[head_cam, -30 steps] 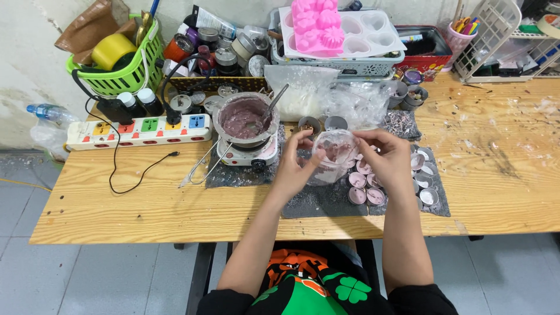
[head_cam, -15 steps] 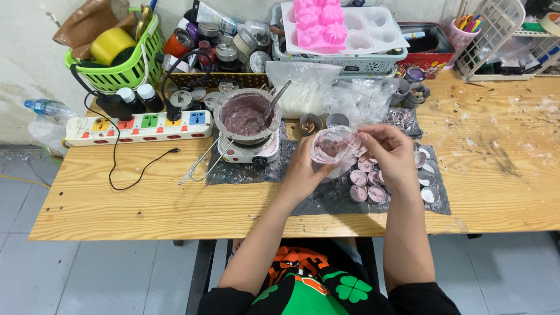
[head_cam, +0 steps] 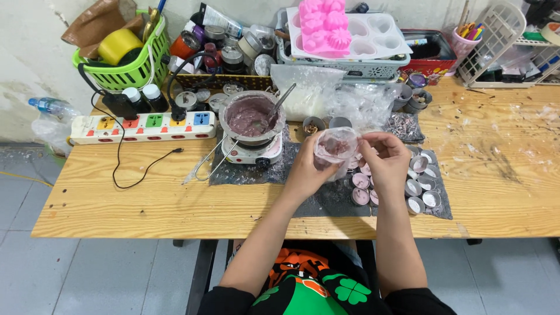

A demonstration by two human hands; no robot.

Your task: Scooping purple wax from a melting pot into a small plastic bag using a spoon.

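Observation:
Both of my hands hold one clear plastic cup (head_cam: 336, 147) with pinkish-purple stuff inside, tipped over a group of small round tins (head_cam: 421, 186) on a dark mat (head_cam: 326, 201). My left hand (head_cam: 307, 170) grips the cup from the left and below. My right hand (head_cam: 384, 158) pinches its right rim. Some of the tins under the cup hold pink filling, others further right look pale. To the left, a metal pot (head_cam: 252, 116) of purple mix with a spoon in it stands on a small white hot plate (head_cam: 252, 153).
A multicoloured power strip (head_cam: 143, 126) with a black cable lies at the left. Behind stand a green basket (head_cam: 125, 64), jars, clear bags (head_cam: 338, 96), a pink silicone mould (head_cam: 324, 26) on a white tray, and a wire rack (head_cam: 513, 49) at the right. Metal tongs (head_cam: 204, 165) lie by the hot plate.
The cup has tilted a little more and my hands have shifted slightly on it; all else stays put.

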